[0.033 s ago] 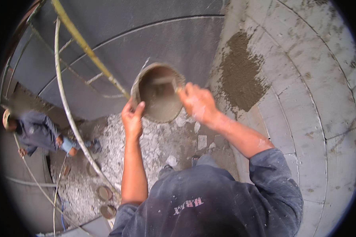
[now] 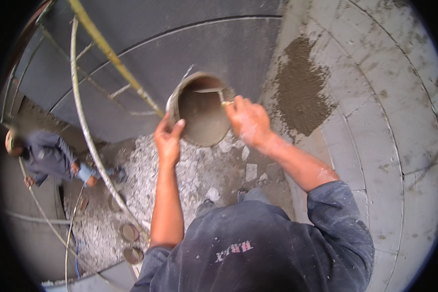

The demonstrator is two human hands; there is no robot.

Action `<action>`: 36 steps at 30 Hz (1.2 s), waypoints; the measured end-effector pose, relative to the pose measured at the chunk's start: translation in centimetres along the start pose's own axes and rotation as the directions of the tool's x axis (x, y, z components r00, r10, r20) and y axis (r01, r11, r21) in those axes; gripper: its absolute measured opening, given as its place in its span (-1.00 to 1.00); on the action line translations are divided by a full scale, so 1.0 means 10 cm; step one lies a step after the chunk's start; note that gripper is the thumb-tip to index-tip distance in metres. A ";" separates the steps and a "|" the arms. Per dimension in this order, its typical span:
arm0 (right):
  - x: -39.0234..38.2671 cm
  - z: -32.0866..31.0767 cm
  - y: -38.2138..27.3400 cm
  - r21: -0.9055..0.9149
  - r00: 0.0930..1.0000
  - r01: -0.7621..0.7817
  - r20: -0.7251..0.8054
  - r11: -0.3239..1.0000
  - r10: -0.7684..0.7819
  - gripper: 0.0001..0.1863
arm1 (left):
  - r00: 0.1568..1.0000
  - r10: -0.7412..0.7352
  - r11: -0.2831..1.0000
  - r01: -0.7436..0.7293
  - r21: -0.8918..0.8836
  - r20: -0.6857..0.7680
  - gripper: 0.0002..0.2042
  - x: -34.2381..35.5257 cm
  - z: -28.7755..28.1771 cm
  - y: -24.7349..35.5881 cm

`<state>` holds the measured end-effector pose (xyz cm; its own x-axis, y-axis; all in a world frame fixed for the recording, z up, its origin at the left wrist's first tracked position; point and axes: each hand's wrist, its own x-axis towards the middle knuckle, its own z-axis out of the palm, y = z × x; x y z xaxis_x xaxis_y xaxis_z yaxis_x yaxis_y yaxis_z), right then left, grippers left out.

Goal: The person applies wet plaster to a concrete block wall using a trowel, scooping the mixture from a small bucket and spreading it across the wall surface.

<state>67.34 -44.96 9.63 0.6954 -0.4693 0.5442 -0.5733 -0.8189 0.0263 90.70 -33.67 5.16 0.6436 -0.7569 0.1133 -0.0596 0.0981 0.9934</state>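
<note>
Grey-smeared bucket (image 2: 175, 97) is between left hand (image 2: 168, 141) and right hand (image 2: 250, 119).

brown floor (image 2: 276, 200), pale rubble (image 2: 143, 182) strewn over it, a squarish chunk (image 2: 251, 172) farther right, a white lump (image 2: 212, 194), two round tubs (image 2: 122, 234) at lower left

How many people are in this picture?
2. One person is in the middle, left hand holding a bucket, right hand a trowel; the other person is at the left, beyond the pale curved pole. Others could be out of view.
</note>
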 end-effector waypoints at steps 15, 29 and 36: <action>-0.40 -0.11 0.07 -0.031 0.948 -0.107 0.298 0.994 0.112 -0.85 | 0.997 -0.039 0.988 0.049 -0.148 0.070 -0.69 -0.13 0.64 0.01; -0.41 -0.04 0.41 0.124 0.991 -0.103 0.103 0.987 0.090 -0.91 | 0.999 0.050 0.996 -0.049 -0.069 0.017 -0.74 -0.08 0.67 -0.32; -0.60 0.02 0.43 0.212 0.991 -0.065 0.130 0.975 0.038 -0.83 | 0.992 0.126 0.992 -0.126 0.030 0.019 -0.68 -0.13 0.77 -0.35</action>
<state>60.81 -45.73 6.34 0.7235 -0.5389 0.4315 -0.5126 -0.8380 -0.1872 84.24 -37.99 1.67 0.6161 -0.7510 0.2377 -0.1631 0.1736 0.9712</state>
